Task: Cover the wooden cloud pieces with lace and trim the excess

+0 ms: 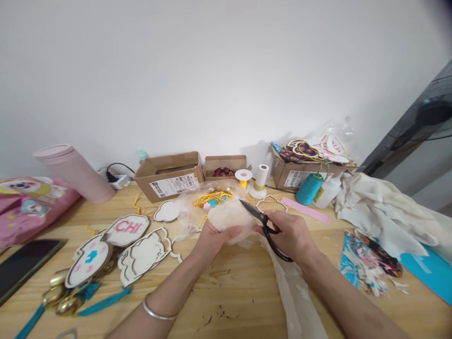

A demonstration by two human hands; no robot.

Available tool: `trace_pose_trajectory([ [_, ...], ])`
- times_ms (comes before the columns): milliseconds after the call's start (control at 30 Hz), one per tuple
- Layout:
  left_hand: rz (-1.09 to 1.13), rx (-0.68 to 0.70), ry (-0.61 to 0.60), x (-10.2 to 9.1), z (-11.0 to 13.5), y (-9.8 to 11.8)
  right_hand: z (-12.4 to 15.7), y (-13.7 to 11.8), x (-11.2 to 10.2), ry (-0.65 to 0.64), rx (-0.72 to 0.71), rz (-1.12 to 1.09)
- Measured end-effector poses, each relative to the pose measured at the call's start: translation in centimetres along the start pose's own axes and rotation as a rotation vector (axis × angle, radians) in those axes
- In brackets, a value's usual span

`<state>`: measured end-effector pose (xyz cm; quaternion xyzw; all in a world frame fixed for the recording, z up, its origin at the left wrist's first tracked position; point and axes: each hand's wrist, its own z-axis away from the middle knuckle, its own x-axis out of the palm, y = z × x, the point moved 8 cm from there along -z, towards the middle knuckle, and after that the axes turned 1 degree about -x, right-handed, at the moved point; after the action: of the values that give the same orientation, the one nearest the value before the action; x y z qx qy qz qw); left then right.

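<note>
My left hand (221, 238) is closed on a cream-white fabric-covered piece (229, 215), with the thumb lying along its lower edge. In my right hand (291, 235) is a pair of black-handled scissors (263, 217), the blades pointing up and left beside the piece's right edge. A long strip of sheer white fabric (294, 292) hangs from below my right hand toward the table's front edge. Just behind the piece lies a clear plastic bag (189, 202) with yellow cords (215, 197) and small coloured parts. My right fingers partly hide the fabric near the scissors.
Cardboard boxes (169, 176) stand along the wall, with spools (262, 176) and teal thread (310, 188) nearby. Decorated plaques (88, 261), brass bells (54, 296) and a phone (26, 263) lie at left. Fabric scraps (367, 263) and crumpled white cloth (381, 207) are at right.
</note>
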<state>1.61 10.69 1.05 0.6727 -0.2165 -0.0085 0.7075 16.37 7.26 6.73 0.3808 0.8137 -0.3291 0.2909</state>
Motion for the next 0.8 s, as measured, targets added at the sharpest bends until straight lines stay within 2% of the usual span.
trace_pose_trajectory([
  [200, 0.013, -0.005, -0.009, -0.1, -0.1, 0.1, -0.3, 0.1, 0.5, -0.181, 0.044, -0.184],
  [300, 0.018, -0.007, -0.021, -0.2, -0.1, 0.1, -0.3, 0.1, 0.7, -0.239, 0.066, -0.204],
  [633, -0.007, 0.002, 0.001, -0.5, -0.2, -0.1, -0.2, 0.3, 0.8, -0.137, 0.061, -0.196],
  [800, -0.010, 0.002, 0.008, -0.7, -0.2, -0.2, 0.1, 0.6, 1.0, -0.143, 0.079, -0.158],
])
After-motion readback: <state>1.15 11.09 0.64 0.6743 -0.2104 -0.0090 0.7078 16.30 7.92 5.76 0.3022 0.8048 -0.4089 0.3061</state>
